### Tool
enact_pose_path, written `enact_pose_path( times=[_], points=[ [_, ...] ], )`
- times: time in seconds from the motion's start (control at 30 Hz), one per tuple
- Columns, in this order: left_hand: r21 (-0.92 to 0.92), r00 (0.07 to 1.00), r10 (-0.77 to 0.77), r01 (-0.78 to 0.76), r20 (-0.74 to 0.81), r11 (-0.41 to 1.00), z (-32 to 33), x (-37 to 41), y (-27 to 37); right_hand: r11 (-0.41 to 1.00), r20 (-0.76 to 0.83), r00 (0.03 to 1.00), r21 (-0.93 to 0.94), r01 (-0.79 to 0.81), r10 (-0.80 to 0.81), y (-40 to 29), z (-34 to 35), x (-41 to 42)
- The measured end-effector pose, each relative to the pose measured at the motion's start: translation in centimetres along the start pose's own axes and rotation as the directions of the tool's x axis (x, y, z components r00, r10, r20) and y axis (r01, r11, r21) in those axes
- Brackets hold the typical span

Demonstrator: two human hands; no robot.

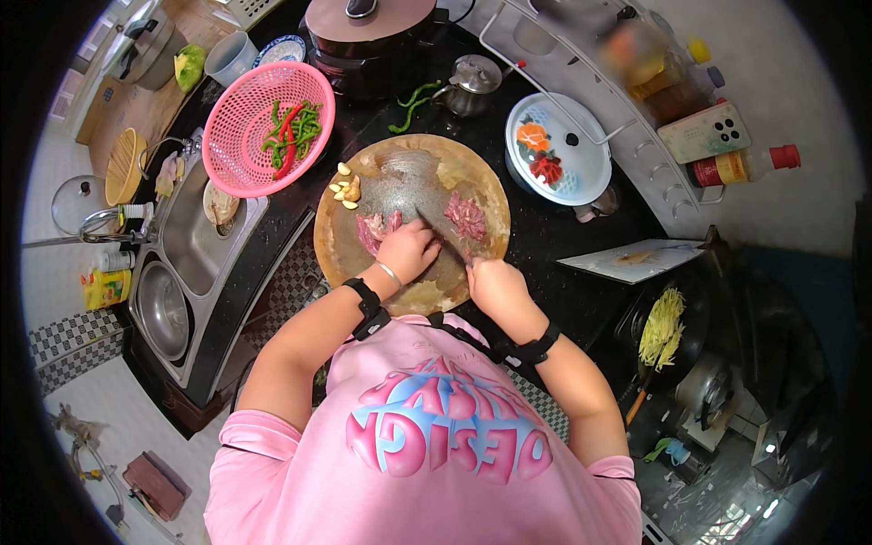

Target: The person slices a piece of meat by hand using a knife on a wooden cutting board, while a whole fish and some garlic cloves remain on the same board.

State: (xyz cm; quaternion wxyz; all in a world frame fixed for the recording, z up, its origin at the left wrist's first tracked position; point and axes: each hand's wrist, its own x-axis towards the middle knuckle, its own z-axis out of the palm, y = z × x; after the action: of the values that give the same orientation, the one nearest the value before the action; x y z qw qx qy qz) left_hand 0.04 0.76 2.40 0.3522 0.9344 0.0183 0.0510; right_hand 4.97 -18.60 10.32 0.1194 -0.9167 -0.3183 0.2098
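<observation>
A round wooden chopping board (436, 153) lies before me on the black counter. My left hand (407, 251) presses on a piece of raw meat (370, 234) at the board's left side, its fingertips beside the blade. In my right hand (496, 289) is the handle of a kitchen knife (443, 234), whose dark blade points up and left across the board. Sliced raw meat (466, 216) is heaped to the right of the blade. Garlic cloves (346, 191) and a larger pale yellow piece sit at the board's upper left edge.
A pink plastic colander (231, 129) with red and green chillies stands upper left, by the steel sink (194, 238). A lidded enamel basin (572, 163) and a small metal pot (473, 78) stand beyond the board. At right, a wok (691, 327) holds shredded yellow-green vegetable. A wire rack overhangs the counter.
</observation>
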Motion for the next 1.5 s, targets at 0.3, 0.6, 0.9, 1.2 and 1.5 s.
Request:
enact_pose_path(
  times=[0.3,0.6,0.9,1.2,1.5],
  points=[
    [0.159,0.999,0.023,-0.016,-0.040,0.987,2.1,-0.5,-0.6,0.999,0.037,0.999,0.022,-0.027,0.026,0.2,1.0,-2.5],
    [0.130,1.000,0.005,-0.004,-0.007,0.992,1.8,-0.7,-0.4,1.000,0.069,0.998,0.030,-0.006,0.004,-1.3,2.1,2.9],
    [-0.005,0.997,0.057,-0.057,-0.054,0.998,0.6,-1.1,-0.3,0.992,-0.132,0.988,0.109,-0.070,0.084,0.1,0.3,3.3],
    [0.293,0.987,0.110,-0.141,0.120,0.946,1.5,-1.2,-1.1,0.999,0.083,0.996,-0.029,-0.020,0.022,-0.2,-0.7,-1.7],
    [0.207,0.988,0.137,-0.148,0.066,0.967,0.9,-1.2,-0.7,1.000,0.156,0.988,-0.001,-0.023,0.023,0.0,1.7,0.8]
  ],
)
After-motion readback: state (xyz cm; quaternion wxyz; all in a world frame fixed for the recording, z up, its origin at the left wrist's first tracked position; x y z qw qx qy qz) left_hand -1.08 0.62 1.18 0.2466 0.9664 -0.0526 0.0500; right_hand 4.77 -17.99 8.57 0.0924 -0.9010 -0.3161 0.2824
